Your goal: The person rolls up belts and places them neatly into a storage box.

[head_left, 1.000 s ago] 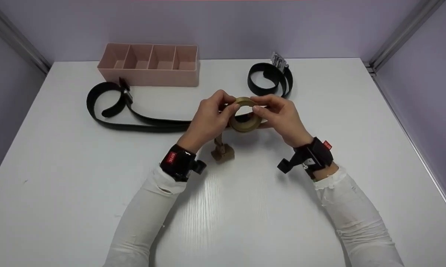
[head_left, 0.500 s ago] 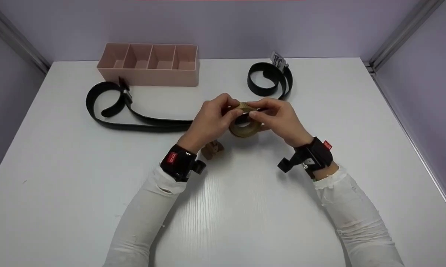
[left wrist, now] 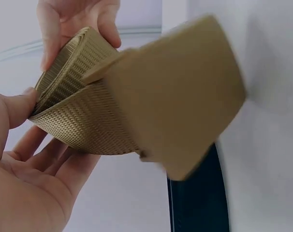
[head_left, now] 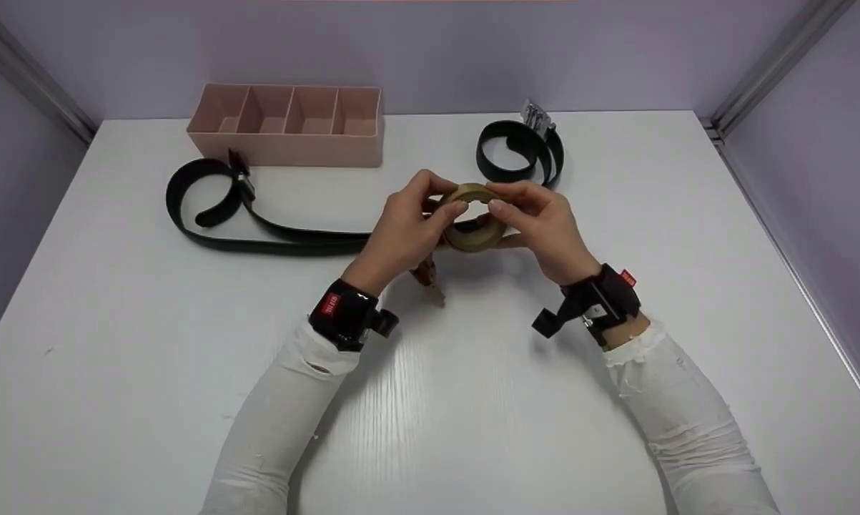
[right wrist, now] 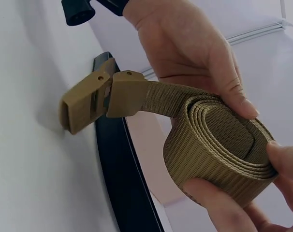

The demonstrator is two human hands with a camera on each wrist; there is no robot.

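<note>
In the head view, my left hand (head_left: 404,225) and right hand (head_left: 544,225) hold a khaki webbing belt (head_left: 476,241) rolled into a ring, raised over the white table. Each hand pinches the coil between thumb and fingers, one on either side. The right wrist view shows several layers of woven strap (right wrist: 204,154) wound together. A short end leaves the roll and carries a tan buckle (right wrist: 88,104), which dangles free. Seen from the left wrist, this buckle (left wrist: 175,92) is large and slightly blurred in front of the coil.
A black belt (head_left: 287,247) lies looped on the table to the left, its right part hidden behind my left hand. Another black belt (head_left: 505,172), coiled with a silver buckle (head_left: 537,118), sits behind my right hand. A pink four-part organizer (head_left: 315,150) stands at the back left.
The roll dips and tilts, then comes back up, with both hands following it. Its hanging buckle swings left and back right, and now appears narrower in the head view.
</note>
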